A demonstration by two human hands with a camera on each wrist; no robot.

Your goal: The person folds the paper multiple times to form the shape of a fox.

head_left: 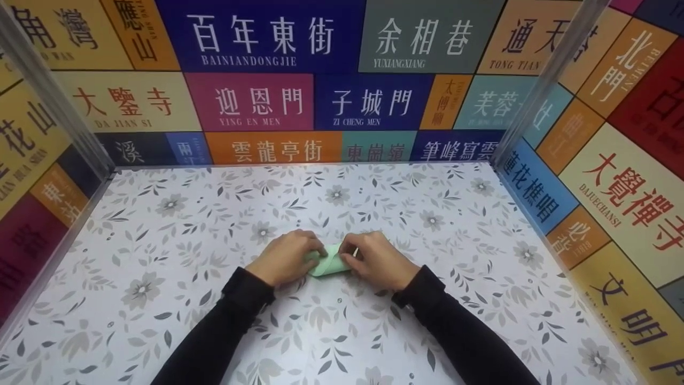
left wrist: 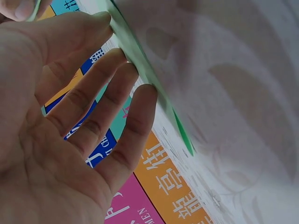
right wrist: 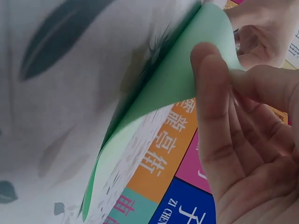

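Note:
A sheet of light green paper (head_left: 331, 262), bent into a loose roll, lies on the patterned tabletop between both hands in the head view. My left hand (head_left: 291, 258) holds its left end. In the left wrist view the left thumb and index tips meet at the green paper (left wrist: 135, 51), while the other fingertips touch along its edge. My right hand (head_left: 377, 259) pinches the right part between thumb and forefinger. The right wrist view shows the green paper (right wrist: 180, 70) curving up from the table into that pinch, its far end narrowing toward the tabletop.
The tabletop (head_left: 214, 331) is white with grey flowers and leaves. Behind it stands a panel (head_left: 251, 101) of coloured blocks with Chinese lettering; similar panels (head_left: 630, 176) flank it on both sides. Clear corner posts (head_left: 545, 80) join them.

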